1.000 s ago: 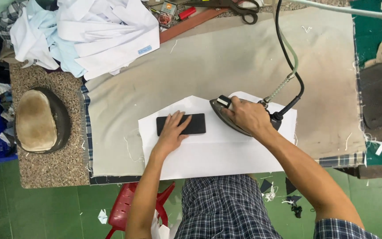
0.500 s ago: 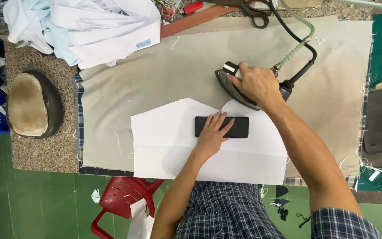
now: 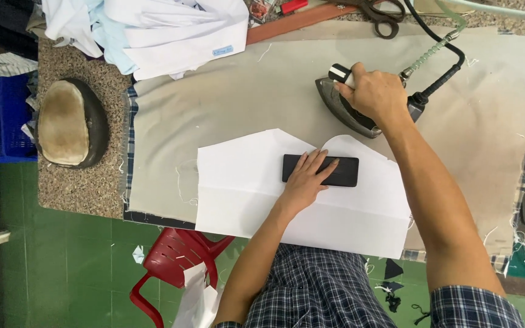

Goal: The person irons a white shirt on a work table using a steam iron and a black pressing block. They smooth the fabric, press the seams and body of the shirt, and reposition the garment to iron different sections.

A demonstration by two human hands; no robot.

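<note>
Flat and spread, the left hand (image 3: 307, 182) presses a matte black rectangular block (image 3: 321, 170) onto crisp white fabric (image 3: 244, 182), folded to a point. Further back, the right hand (image 3: 375, 94) is wrapped around the handle of a dark metal iron (image 3: 343, 110) standing on the beige padded cloth (image 3: 232, 103) covering the speckled stone table (image 3: 77, 188).

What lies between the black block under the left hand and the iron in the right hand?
In the head view, only the curved upper edge of the white fabric piece and bare beige pressing cloth separate the black block from the iron.
</note>
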